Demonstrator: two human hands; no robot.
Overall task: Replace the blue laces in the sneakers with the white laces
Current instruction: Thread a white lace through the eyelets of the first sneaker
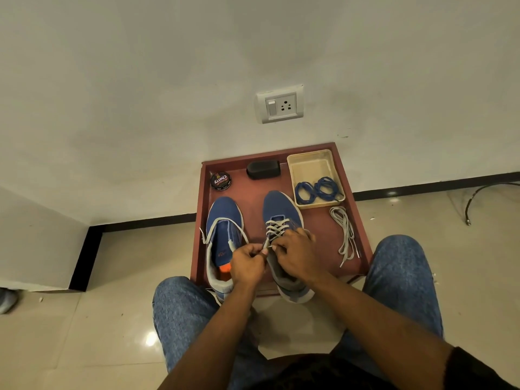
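The right sneaker [282,218], mid-tray [363,220], is being threaded with a white lace [277,228]; its ends are pinched by the left hand [247,263] and right hand [295,254]. Next, seemingly, the upper eyelets must be threaded. The blue laces [318,190] are coiled in the far-right corner.

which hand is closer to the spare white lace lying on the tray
Right. The right hand rests on the laced sneaker, just left of the spare white lace. The left hand is farther left, between the two sneakers.
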